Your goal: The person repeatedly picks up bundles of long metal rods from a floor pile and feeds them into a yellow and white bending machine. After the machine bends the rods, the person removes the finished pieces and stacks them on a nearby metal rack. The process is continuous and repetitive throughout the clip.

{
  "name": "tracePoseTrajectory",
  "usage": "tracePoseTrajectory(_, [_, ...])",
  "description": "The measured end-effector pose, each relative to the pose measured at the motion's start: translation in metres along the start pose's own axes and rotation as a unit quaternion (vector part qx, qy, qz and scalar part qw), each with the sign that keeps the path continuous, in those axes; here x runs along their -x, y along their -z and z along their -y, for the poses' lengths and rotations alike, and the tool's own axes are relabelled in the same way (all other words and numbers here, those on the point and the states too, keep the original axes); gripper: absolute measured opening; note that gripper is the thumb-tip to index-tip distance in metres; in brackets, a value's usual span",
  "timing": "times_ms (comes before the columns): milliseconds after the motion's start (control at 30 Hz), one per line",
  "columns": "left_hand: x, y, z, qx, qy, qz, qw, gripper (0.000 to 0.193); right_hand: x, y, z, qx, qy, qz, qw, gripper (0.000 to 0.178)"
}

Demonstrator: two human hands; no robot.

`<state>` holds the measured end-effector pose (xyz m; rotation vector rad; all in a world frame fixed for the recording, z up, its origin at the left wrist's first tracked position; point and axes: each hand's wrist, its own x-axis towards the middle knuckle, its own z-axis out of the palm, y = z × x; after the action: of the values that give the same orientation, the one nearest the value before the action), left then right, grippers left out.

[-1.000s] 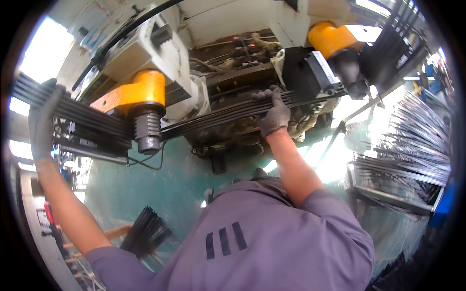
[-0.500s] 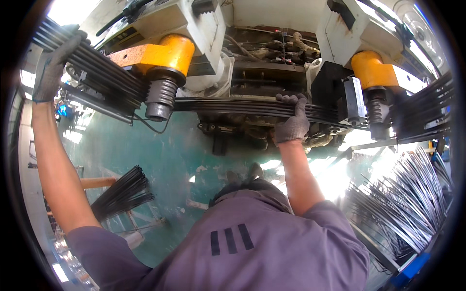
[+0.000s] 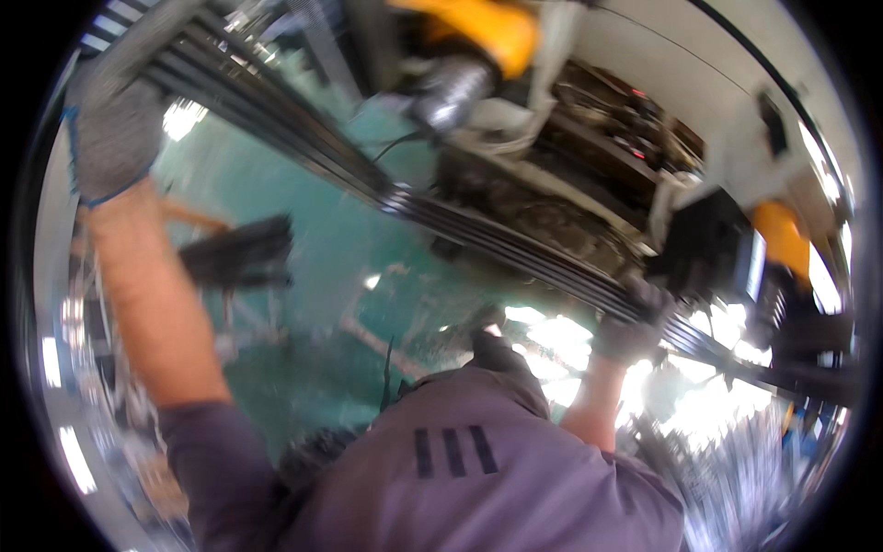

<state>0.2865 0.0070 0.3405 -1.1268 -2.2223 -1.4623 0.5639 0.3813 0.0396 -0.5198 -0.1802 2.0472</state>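
Note:
A bundle of long dark metal rods (image 3: 515,247) runs slantwise across the view, from the upper left to the lower right. My left hand (image 3: 120,138), in a grey knit glove, is closed around the rods near their upper-left end. Farther right, my gloved right hand (image 3: 635,327) grips the same bundle from below, its fingers over the top and blurred by motion. Behind the bundle stands a machine with a yellow arm and a ribbed metal cylinder (image 3: 452,92). A second yellow head (image 3: 782,241) is beside a black block (image 3: 704,241) at the right.
Another stack of dark rods (image 3: 241,253) rests on a stand at the left. At the lower right lies a large, blurred heap of thin metal rods (image 3: 717,469). Beneath me is a green floor (image 3: 303,340), with bright sunlight patches at the right.
The rods have come away from the machine's left ribbed cylinder toward me, both hands still on them. My left hand looks nearer, my right hand lower. The whole view has turned and blurred.

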Motion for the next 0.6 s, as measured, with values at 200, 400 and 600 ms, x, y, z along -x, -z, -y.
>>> tracePoseTrajectory(200, [0.185, -0.025, -0.007, 0.190, 0.109, -0.139, 0.966, 0.030, 0.055, 0.016, 0.008, 0.136, -0.042, 0.060, 0.988, 0.025])
tracePoseTrajectory(400, [0.425, -0.033, -0.014, 0.306, 0.243, -0.561, 0.730, 0.022, 0.135, 0.023, -0.034, 0.295, -0.098, 0.167, 0.936, 0.025])
tracePoseTrajectory(600, [0.621, -0.040, -0.084, 0.178, 0.307, -0.789, 0.501, 0.017, 0.211, 0.019, -0.107, 0.300, -0.351, 0.349, 0.816, 0.022])
